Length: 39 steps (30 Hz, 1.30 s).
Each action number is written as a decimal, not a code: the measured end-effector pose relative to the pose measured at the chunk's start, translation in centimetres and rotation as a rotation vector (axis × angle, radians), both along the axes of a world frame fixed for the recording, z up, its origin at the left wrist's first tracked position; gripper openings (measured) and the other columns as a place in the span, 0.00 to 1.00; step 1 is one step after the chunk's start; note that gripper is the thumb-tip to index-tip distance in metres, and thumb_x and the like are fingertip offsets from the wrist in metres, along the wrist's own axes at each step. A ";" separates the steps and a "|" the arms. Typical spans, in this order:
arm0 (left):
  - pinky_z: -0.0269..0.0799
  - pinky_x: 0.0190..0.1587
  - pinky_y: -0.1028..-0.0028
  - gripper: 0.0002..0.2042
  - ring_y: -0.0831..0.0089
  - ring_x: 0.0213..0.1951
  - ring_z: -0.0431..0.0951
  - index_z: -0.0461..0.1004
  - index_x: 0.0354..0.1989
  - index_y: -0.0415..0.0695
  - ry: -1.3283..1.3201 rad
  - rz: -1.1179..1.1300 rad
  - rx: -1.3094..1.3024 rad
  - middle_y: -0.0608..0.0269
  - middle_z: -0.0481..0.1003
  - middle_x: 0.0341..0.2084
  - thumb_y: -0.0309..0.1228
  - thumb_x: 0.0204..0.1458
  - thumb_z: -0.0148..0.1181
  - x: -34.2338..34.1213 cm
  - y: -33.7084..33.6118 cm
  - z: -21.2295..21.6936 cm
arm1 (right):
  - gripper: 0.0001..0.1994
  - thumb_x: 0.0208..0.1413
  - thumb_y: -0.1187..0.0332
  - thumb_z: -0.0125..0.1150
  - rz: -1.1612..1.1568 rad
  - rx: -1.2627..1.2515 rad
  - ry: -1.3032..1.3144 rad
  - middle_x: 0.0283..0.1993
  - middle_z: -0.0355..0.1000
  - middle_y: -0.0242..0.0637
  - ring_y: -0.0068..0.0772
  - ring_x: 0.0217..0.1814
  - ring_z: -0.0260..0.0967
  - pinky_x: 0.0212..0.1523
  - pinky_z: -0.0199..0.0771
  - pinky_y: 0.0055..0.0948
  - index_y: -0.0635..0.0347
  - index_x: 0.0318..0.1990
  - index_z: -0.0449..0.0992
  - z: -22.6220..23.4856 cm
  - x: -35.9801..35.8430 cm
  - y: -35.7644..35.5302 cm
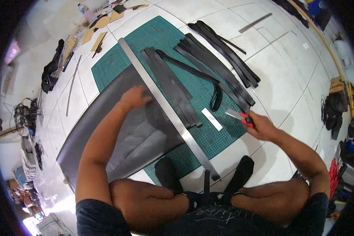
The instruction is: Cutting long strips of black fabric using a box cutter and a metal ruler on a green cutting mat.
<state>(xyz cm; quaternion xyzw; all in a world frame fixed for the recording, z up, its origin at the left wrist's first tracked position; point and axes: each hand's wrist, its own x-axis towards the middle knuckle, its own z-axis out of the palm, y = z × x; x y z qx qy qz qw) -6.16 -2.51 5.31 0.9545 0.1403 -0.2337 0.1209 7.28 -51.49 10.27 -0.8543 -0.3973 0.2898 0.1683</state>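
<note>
My right hand (261,126) is closed around a red and black utility knife (247,119), its wide blade out and pointing left over the green cutting mat (229,135). My left hand (136,98) is over a large black leather-like sheet (133,137), slightly blurred, with fingers apart and nothing in them. Just right of its fingertips, a long metal ruler (161,100) lies diagonally along the sheet's right edge. Cut black strips (173,88) lie on the mat beyond the ruler. A small white rectangle (212,119) rests between these strips and the knife.
More black strips (224,51) lie at the far right of the mat, some on the white tiled floor (279,74). Cardboard scraps (102,21) and a plastic bottle (83,8) are at the far left. My feet (240,173) flank the ruler's near end.
</note>
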 end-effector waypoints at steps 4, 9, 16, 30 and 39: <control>0.65 0.61 0.59 0.34 0.50 0.61 0.67 0.62 0.64 0.43 -0.104 0.205 0.078 0.46 0.65 0.60 0.49 0.52 0.59 -0.2 5.5 -3.5 | 0.19 0.55 0.61 0.62 0.174 -0.161 0.011 0.33 0.74 0.48 0.54 0.36 0.75 0.35 0.73 0.47 0.61 0.46 0.63 3.3 -1.0 2.6; 0.53 0.68 0.57 0.35 0.50 0.69 0.52 0.58 0.68 0.45 -0.384 0.389 0.089 0.47 0.51 0.69 0.48 0.54 0.58 -0.1 9.1 -8.3 | 0.20 0.54 0.59 0.64 0.070 -0.179 -0.036 0.34 0.74 0.50 0.55 0.37 0.74 0.37 0.73 0.48 0.61 0.45 0.64 -2.3 -5.3 6.9; 0.48 0.69 0.54 0.35 0.49 0.71 0.48 0.56 0.68 0.47 -0.394 0.306 0.180 0.49 0.49 0.70 0.50 0.55 0.56 3.5 9.9 -9.7 | 0.31 0.43 0.55 0.75 -0.323 -0.098 0.074 0.45 0.67 0.50 0.53 0.47 0.69 0.44 0.71 0.45 0.64 0.46 0.64 -9.1 -17.6 13.3; 0.53 0.68 0.55 0.30 0.51 0.68 0.54 0.60 0.65 0.44 -0.445 0.339 -0.004 0.47 0.55 0.67 0.44 0.56 0.51 3.7 12.3 -10.4 | 0.24 0.38 0.72 0.69 -0.689 0.201 0.274 0.41 0.62 0.49 0.51 0.46 0.65 0.47 0.67 0.45 0.68 0.43 0.65 -11.5 -21.4 14.0; 0.55 0.67 0.55 0.27 0.46 0.66 0.58 0.59 0.64 0.43 -0.492 0.328 -0.082 0.42 0.60 0.63 0.40 0.57 0.52 3.1 11.6 -9.8 | 0.24 0.39 0.71 0.69 -0.535 0.246 0.121 0.41 0.61 0.49 0.54 0.44 0.63 0.45 0.66 0.47 0.68 0.43 0.65 -13.8 -23.4 12.8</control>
